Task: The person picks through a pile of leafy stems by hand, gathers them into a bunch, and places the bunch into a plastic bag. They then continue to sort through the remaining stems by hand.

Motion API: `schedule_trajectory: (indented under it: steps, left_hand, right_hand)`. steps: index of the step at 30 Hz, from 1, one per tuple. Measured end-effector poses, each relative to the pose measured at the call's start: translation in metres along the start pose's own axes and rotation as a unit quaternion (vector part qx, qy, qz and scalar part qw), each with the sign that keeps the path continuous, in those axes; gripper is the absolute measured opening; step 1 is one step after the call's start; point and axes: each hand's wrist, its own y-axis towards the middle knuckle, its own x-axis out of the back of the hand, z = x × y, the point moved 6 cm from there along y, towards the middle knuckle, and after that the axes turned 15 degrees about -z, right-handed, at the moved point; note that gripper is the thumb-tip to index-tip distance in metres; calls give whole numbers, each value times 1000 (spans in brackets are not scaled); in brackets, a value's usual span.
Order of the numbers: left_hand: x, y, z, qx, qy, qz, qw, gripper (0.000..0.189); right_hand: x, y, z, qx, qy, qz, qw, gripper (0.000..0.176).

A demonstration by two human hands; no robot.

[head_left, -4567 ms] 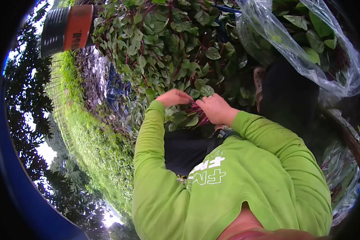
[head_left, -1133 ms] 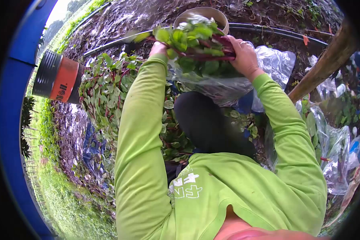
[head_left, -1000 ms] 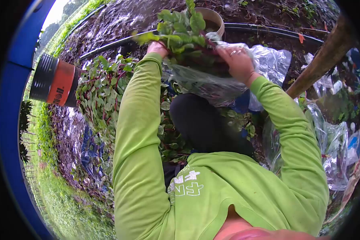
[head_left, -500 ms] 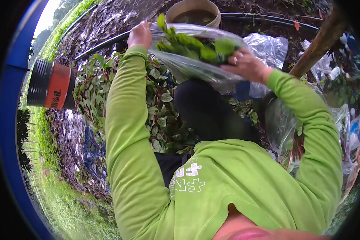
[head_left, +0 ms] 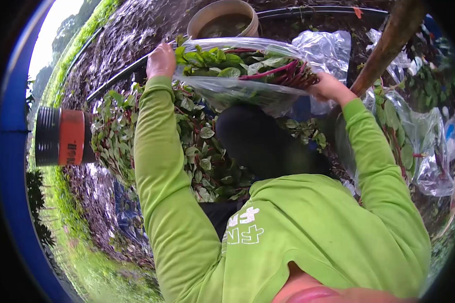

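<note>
A clear plastic bag (head_left: 207, 86) is stretched across in front of me, above my dark-clad knee. Inside it lies a bunch of red-stemmed leafy greens (head_left: 275, 76), its leaves toward the left and its cut stem ends at the right. My left hand (head_left: 161, 60) is closed on the bag's left end, beside the leaf tips. At the other end my right hand (head_left: 330, 87) has its fingers curled around the stem ends, right at the bag's edge. Below my left arm spreads a heap of the same greens (head_left: 202, 146).
Beyond the bag stands a round tub (head_left: 222, 15) of murky water. A black-and-red drum (head_left: 68, 136) is at the left. Crumpled clear plastic (head_left: 324, 50), a wooden pole (head_left: 384, 50) and another plastic bag (head_left: 432, 151) with greens are at the right. A dark hose (head_left: 119, 78) crosses the ground.
My right hand has moved right and slightly down, from over the leaves to the stem ends, which now show. The bag and my left hand have shifted slightly left and down in view.
</note>
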Motion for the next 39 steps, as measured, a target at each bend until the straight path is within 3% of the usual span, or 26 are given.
schedule_trajectory:
  steps: [1, 2, 4, 5, 6, 7, 9, 11, 13, 18, 21, 24, 27, 28, 31, 32, 35, 37, 38, 39]
  left_hand:
    - [13, -6, -16, 21, -11, 6, 1000, 43]
    - [30, -16, -27, 19, -17, -45, 999, 38]
    - [70, -47, -71, -196, -39, -286, 937, 31]
    - [74, -67, -95, -190, -110, -206, 954, 31]
    - [75, -88, -123, -180, -180, -128, 959, 32]
    - [51, -108, -145, -144, -303, 112, 935, 42]
    - [30, -148, -182, -232, -333, 188, 895, 67]
    - [-2, -169, -198, -303, -269, 171, 898, 101]
    - [-8, -175, -205, -293, -218, 263, 893, 117]
    - [-43, -179, -186, -311, -145, 357, 869, 111]
    - [-64, -170, -180, -283, -353, 410, 791, 114]
    - [-72, -176, -196, -258, -262, 432, 824, 104]
    - [-125, -227, -225, -295, -53, 322, 898, 92]
    - [-137, -238, -227, -251, -168, 260, 917, 81]
    - [-121, -227, -253, -299, -110, 273, 908, 77]
    - [-114, -220, -257, -308, -127, 295, 896, 74]
    - [-45, -183, -242, -237, -341, 285, 864, 74]
    - [-6, -155, -182, -269, -351, 86, 893, 79]
    - [15, -144, -143, -246, -329, -20, 912, 82]
    - [27, -142, -112, -162, -262, -145, 940, 80]
  right_hand:
    - [1, 14, -16, 76, 88, -84, 990, 41]
    - [7, 19, -21, 154, 173, -160, 960, 33]
    - [12, 1, -4, 98, 363, -187, 908, 19]
    - [9, -7, 3, 68, 454, -198, 866, 13]
    - [-5, -3, 5, 90, 450, -203, 865, 7]
    - [-16, -1, 4, 92, 471, -186, 857, 8]
    - [-26, -7, 27, 102, 562, -171, 803, 6]
    - [-30, -20, 49, 124, 534, -144, 824, 6]
    - [-38, -32, 70, 146, 525, -120, 829, 6]
    - [-64, -38, 95, 146, 566, -83, 807, 7]
    - [-59, -36, 100, 128, 584, -77, 798, 8]
    - [-57, -23, 93, 128, 607, -61, 782, 10]
    - [-66, -15, 93, 100, 580, -82, 804, 10]
    - [-65, -15, 91, 95, 571, -89, 811, 10]
    - [-33, -5, 66, 92, 550, -189, 808, 9]
    - [-19, 4, 52, 109, 564, -230, 786, 11]
    - [7, 7, 25, 141, 520, -356, 764, 13]
    - [8, 16, -3, 189, 412, -420, 786, 32]
    - [3, 23, -11, 166, 488, -423, 746, 37]
    - [-6, 31, -19, 144, 560, -422, 698, 42]
